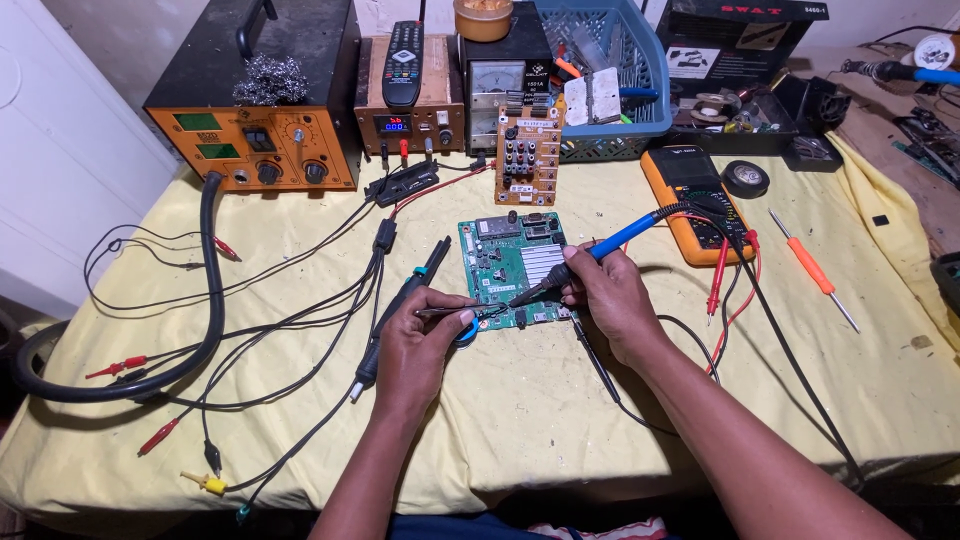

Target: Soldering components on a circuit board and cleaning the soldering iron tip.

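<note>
**Two hands at a green board, iron and tweezers meeting at its near edge**

Head view: the green circuit board (516, 268) lies flat on the yellow cloth (560, 420), about mid-table, its near edge just in front of both hands. The right hand (612, 298) has its fingers pressed around the blue-handled soldering iron (590, 258), held like a pen, the tip slanting down to the board's near edge. The left hand (418, 345) pinches slim tweezers (455, 311), which point right and meet the board at almost the same spot as the iron tip. A small blue round thing (467, 333) peeks out just under the left fingers; what it is I cannot tell.

A black probe (400, 308) lies slanted just left of the left hand, among loose black and red leads. Left of that, a thick black hose (205, 300) curves towards the table's left edge. Behind the board stand an orange rework station (255, 140), a small supply with a remote control (404, 62) on top, and an upright brown board (528, 156). To the right sit an orange multimeter (690, 200), a roll of black tape (745, 178) and an orange screwdriver (812, 268), well apart from the hands. The cloth between the forearms and the near table edge shows bare fabric, crossed only by the iron's cord
</note>
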